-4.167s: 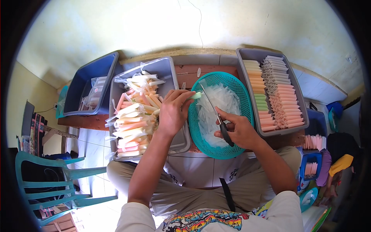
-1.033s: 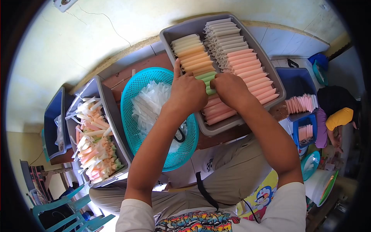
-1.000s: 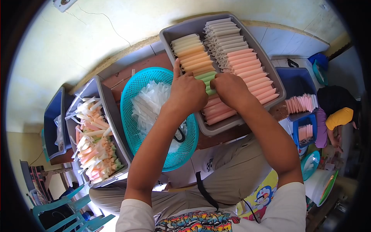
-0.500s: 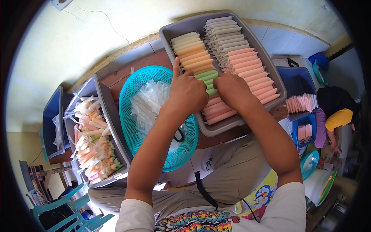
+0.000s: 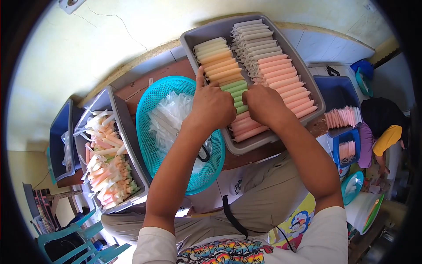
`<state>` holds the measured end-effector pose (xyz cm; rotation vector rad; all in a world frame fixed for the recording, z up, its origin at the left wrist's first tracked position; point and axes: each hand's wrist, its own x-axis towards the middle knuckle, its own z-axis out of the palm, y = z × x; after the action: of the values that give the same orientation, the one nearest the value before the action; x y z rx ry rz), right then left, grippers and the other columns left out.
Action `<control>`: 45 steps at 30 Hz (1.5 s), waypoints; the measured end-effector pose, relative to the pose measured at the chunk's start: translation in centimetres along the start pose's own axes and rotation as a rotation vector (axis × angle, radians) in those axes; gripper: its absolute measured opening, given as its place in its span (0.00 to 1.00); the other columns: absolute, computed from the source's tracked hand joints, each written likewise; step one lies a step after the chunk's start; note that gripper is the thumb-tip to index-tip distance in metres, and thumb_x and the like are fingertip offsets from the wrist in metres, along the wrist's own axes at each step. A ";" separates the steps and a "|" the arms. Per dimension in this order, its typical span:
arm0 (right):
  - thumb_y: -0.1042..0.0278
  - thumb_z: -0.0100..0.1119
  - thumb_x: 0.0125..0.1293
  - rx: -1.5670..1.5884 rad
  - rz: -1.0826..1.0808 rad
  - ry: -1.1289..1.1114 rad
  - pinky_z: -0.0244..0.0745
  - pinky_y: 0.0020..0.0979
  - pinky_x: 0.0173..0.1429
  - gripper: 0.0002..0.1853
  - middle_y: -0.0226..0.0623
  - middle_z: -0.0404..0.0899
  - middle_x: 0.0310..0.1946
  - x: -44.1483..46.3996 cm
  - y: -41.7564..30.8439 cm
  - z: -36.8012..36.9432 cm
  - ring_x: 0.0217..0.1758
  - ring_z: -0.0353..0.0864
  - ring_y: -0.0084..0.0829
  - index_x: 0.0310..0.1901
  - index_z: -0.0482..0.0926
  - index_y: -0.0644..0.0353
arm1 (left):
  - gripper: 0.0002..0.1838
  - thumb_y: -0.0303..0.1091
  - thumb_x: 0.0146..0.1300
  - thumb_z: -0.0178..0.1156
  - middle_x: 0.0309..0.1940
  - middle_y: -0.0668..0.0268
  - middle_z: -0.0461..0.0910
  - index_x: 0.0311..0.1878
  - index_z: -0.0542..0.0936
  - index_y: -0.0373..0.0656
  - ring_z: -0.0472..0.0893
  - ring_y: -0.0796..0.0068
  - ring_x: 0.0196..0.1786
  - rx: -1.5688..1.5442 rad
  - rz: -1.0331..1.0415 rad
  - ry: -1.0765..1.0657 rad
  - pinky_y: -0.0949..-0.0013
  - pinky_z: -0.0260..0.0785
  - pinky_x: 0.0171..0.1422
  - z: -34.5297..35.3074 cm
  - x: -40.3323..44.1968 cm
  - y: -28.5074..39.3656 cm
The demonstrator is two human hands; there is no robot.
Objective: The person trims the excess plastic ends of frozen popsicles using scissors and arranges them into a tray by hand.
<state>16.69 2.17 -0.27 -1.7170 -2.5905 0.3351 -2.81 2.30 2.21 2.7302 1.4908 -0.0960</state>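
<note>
A grey tray (image 5: 318,90) holds filled plastic ice pop tubes in two columns. The left column has cream, orange, green and pink tubes, while grey-white and pink tubes (image 5: 288,81) fill the right one. My left hand (image 5: 214,103) is closed at the left end of the green ice pops (image 5: 234,89), its index finger stretched up along the orange ones. At their right end my right hand (image 5: 267,103) is curled into a fist. Both hands are shut against the green tubes, but the fingertips are hidden beneath the knuckles.
A turquoise basket (image 5: 144,114) with clear plastic bags and a black-handled tool stands left of the tray. Further left, a grey bin (image 5: 121,103) holds jumbled ice pops. At right, blue tubs (image 5: 329,86) hold more pink ones, near another person in a yellow sleeve (image 5: 387,140).
My hands stay almost still at the green tubes. The other person at right has shifted, the yellow-sleeved arm moving slightly to the right.
</note>
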 end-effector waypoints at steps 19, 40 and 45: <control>0.70 0.66 0.66 -0.006 0.031 -0.017 0.87 0.53 0.57 0.09 0.58 0.90 0.40 -0.6 -1.1 -0.6 0.47 0.92 0.57 0.40 0.93 0.62 | 0.14 0.40 0.61 0.59 0.31 0.61 0.91 0.31 0.96 0.56 0.89 0.59 0.53 0.058 -0.035 -0.020 0.30 0.33 0.94 0.1 0.4 0.2; 0.81 0.69 0.71 0.763 -0.259 0.629 0.92 0.35 0.54 0.19 0.45 0.88 0.57 -4.4 -8.3 -4.4 0.54 0.92 0.34 0.63 0.86 0.63 | 0.08 0.30 0.71 0.70 0.53 0.64 0.90 0.51 0.89 0.48 0.87 0.56 0.59 -0.337 -0.204 0.858 0.39 0.60 0.84 -1.8 -9.6 -1.6; 0.79 0.68 0.70 0.837 -0.371 0.670 0.93 0.36 0.53 0.18 0.45 0.89 0.54 -3.9 -12.8 -3.5 0.53 0.93 0.37 0.61 0.87 0.63 | 0.08 0.25 0.69 0.71 0.51 0.60 0.90 0.50 0.89 0.44 0.87 0.50 0.56 -0.393 -0.171 0.937 0.50 0.76 0.65 -3.5 -13.9 -3.7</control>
<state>7.08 -5.56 5.90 -0.8404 -1.8101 0.5871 -13.31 -7.18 6.67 2.3694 1.6144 1.4669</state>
